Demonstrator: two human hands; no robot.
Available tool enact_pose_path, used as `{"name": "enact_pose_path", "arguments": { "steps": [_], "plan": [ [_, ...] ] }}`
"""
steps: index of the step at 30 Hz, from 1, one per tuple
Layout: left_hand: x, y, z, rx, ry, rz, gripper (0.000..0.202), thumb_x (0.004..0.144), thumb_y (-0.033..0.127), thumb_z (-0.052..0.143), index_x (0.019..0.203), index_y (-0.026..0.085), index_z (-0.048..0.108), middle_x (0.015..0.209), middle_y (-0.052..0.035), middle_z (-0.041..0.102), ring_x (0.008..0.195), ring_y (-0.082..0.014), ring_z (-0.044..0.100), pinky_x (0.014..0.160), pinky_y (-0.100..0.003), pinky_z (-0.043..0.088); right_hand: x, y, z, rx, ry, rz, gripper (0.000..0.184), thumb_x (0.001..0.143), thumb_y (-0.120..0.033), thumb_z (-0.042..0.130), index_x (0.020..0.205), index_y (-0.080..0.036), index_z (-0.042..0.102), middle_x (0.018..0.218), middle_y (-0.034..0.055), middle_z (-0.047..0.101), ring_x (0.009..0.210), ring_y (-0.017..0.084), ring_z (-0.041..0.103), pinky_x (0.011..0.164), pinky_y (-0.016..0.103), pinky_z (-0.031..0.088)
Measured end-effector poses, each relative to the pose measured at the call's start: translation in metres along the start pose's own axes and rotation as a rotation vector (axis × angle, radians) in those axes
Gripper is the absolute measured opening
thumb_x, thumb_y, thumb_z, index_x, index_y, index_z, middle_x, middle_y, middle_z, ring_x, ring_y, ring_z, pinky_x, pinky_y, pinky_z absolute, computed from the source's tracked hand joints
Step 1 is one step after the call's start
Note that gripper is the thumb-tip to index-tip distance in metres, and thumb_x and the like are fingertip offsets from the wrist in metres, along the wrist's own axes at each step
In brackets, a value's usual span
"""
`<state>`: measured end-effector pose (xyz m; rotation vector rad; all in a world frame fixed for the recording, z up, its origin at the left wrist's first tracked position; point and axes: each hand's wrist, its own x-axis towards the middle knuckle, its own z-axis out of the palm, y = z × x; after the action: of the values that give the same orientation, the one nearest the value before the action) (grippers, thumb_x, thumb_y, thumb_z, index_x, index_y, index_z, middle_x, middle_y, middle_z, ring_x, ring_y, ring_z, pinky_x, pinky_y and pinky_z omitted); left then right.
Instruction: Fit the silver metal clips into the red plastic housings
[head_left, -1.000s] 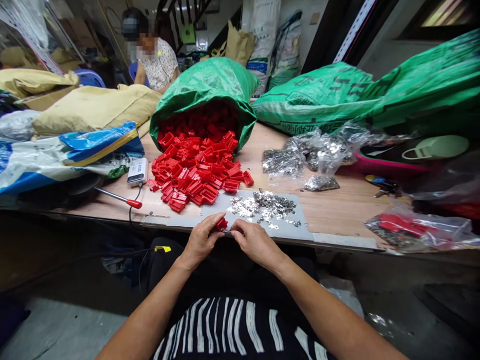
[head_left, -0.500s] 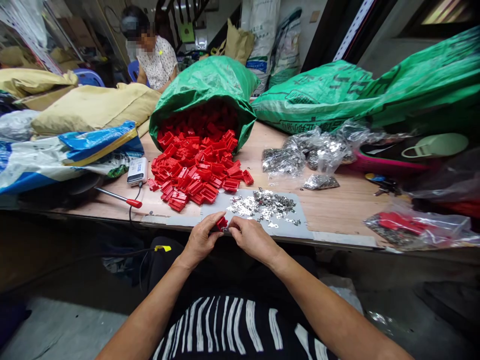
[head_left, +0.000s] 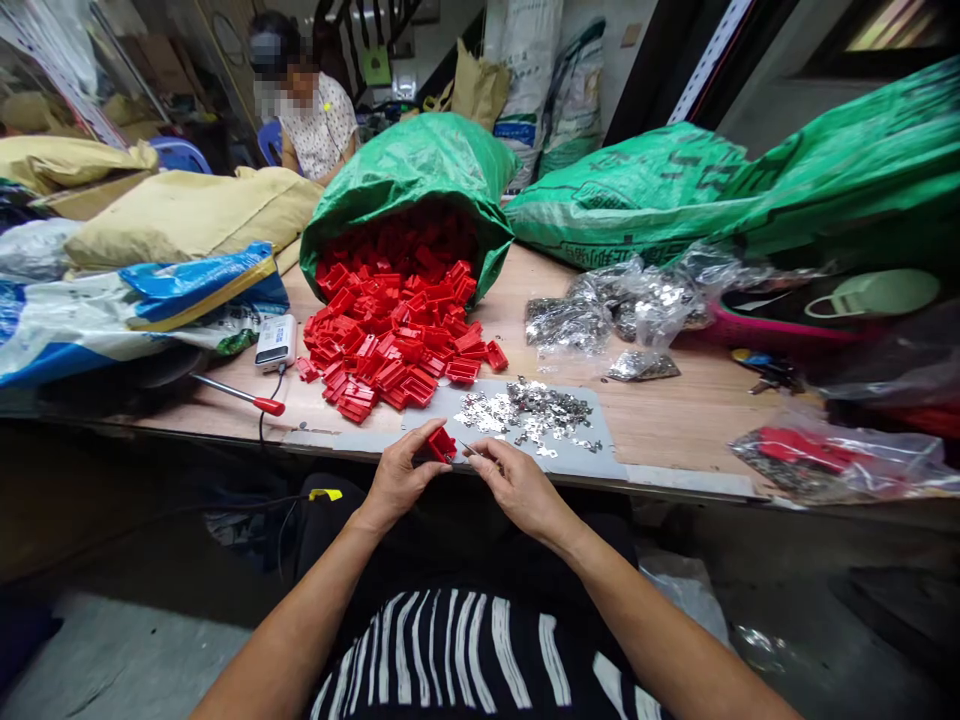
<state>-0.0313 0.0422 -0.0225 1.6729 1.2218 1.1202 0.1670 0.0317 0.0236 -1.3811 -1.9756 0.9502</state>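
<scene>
My left hand [head_left: 401, 478] pinches a small red plastic piece [head_left: 441, 443] just off the table's front edge. My right hand [head_left: 516, 485] is closed on a thin metal clip [head_left: 471, 449] that points at the red piece. A heap of the same red plastic pieces [head_left: 394, 345] spills from an open green sack [head_left: 420, 165] onto the wooden table [head_left: 675, 415]. Several loose shiny metal clips [head_left: 529, 410] lie on a grey mat [head_left: 592, 450] right beyond my hands.
Clear bags of metal clips [head_left: 622, 310] lie right of the heap. A red-handled screwdriver [head_left: 240, 397] and a small white box [head_left: 275, 342] lie at left. More green sacks [head_left: 750, 185] fill the back right. Another person [head_left: 315, 115] sits behind the sacks.
My right hand has drawn slightly back to the right, so the metal clip now shows between the two hands. The red piece stays in my left hand.
</scene>
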Motion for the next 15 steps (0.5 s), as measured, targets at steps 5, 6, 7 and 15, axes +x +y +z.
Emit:
{"name": "enact_pose_path", "arguments": {
  "steps": [5,6,7,15],
  "plan": [
    [-0.006,0.015,0.004,-0.493,-0.006,-0.247,0.065,0.057,0.017,0.084,0.118,0.023,0.061,0.097,-0.0015,0.07,0.088,-0.0187,0.067,0.085,-0.031,0.052,-0.003,-0.006,-0.001,0.169,-0.031,-0.041,0.017,0.091,-0.032,0.047,0.092,-0.02,0.059,0.086,0.0015,0.061,0.079,0.016,0.054,0.072,0.027,0.041],
    [-0.007,0.02,0.006,-0.576,-0.001,-0.281,0.066,0.055,0.015,0.085,0.116,0.023,0.062,0.096,-0.0007,0.07,0.086,-0.0177,0.067,0.084,-0.029,0.052,-0.004,-0.008,-0.002,0.209,-0.037,-0.042,0.016,0.091,-0.032,0.048,0.092,-0.019,0.058,0.084,0.0007,0.06,0.077,0.015,0.053,0.071,0.026,0.041],
    [-0.009,0.024,0.008,-0.649,0.001,-0.311,0.066,0.053,0.013,0.085,0.114,0.023,0.063,0.095,-0.0005,0.07,0.086,-0.0169,0.067,0.082,-0.027,0.052,-0.005,-0.011,-0.003,0.244,-0.041,-0.045,0.016,0.091,-0.032,0.048,0.091,-0.019,0.058,0.082,0.0,0.058,0.076,0.014,0.051,0.07,0.025,0.041],
    [-0.017,0.044,0.019,-1.012,-0.017,-0.456,0.059,0.052,0.014,0.085,0.109,0.018,0.069,0.091,-0.0035,0.073,0.085,-0.0148,0.066,0.081,-0.022,0.048,-0.013,-0.029,-0.015,0.323,-0.093,-0.072,0.019,0.092,-0.034,0.05,0.093,-0.018,0.06,0.084,0.0007,0.059,0.079,0.014,0.052,0.074,0.024,0.042]
  ]
}}
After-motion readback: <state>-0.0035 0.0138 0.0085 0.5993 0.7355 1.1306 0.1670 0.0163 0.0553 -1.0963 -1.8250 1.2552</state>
